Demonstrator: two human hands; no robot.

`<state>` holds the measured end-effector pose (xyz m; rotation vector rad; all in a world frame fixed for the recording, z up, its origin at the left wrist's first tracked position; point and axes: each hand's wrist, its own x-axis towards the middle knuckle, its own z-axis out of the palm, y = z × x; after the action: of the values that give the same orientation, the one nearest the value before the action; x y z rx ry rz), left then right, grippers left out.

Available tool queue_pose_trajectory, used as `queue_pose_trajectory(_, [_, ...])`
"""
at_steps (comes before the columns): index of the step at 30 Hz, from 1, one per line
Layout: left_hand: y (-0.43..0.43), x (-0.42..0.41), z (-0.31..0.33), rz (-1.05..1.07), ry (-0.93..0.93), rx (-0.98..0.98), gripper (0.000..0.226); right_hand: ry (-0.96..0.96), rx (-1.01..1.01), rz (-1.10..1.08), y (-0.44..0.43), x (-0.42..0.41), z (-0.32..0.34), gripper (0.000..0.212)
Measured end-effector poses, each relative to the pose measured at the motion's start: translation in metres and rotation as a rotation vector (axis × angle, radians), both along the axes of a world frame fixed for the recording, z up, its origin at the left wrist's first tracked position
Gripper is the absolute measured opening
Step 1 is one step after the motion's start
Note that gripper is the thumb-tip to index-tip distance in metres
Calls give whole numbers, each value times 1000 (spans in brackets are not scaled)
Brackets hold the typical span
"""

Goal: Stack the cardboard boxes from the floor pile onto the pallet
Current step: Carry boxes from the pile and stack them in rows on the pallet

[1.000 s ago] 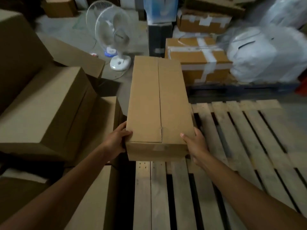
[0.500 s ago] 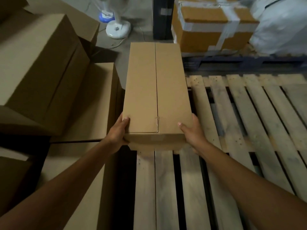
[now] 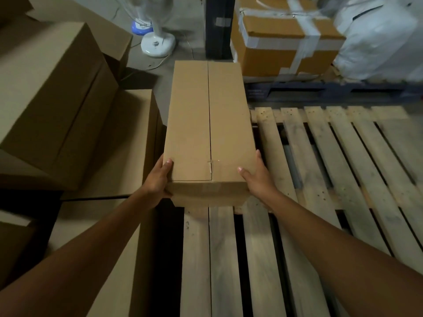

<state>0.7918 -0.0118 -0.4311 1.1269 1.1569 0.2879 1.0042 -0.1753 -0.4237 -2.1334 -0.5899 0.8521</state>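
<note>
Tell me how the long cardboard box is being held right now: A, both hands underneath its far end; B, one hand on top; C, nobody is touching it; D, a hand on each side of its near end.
D: the left hand and the right hand clasp opposite sides of the near end of the long cardboard box, over the left edge of the wooden pallet.

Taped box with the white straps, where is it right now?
In the head view the taped box sits at top right on a dark blue pallet, beyond the wooden pallet, between a black upright panel and a white sack.
</note>
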Motion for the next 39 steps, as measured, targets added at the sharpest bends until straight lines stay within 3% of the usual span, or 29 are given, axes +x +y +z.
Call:
queue_pose_trajectory(6, [-4,2,28,-75,176,87,52,7,-95,-22,3,-3,24,87])
queue_pose_trajectory(10, [-7,4,77,-139,154,219,62,-34,-131,-2,-2,-9,68,90])
queue_pose_trajectory(14, [-12,10,159,-176,93,488,62,-89,37,-18,-2,-21,144,80])
queue_pose_trajectory(21, [-41,-25,337,-60,-126,700,66,-115,343,-24,-19,-67,338,66])
queue_pose_trajectory(26, [-89,-81,436,-7,-199,727,74,-111,441,-42,-67,-130,459,71])
queue_pose_trajectory(30, [-141,-135,494,18,-221,757,78,-65,489,-66,-118,-187,519,81])
queue_pose_trajectory(35, [-235,-209,529,93,-190,719,79,54,503,-28,-189,-255,545,65])
queue_pose_trajectory(39, [-309,-270,519,190,-108,653,81,186,461,22,-236,-308,536,55])
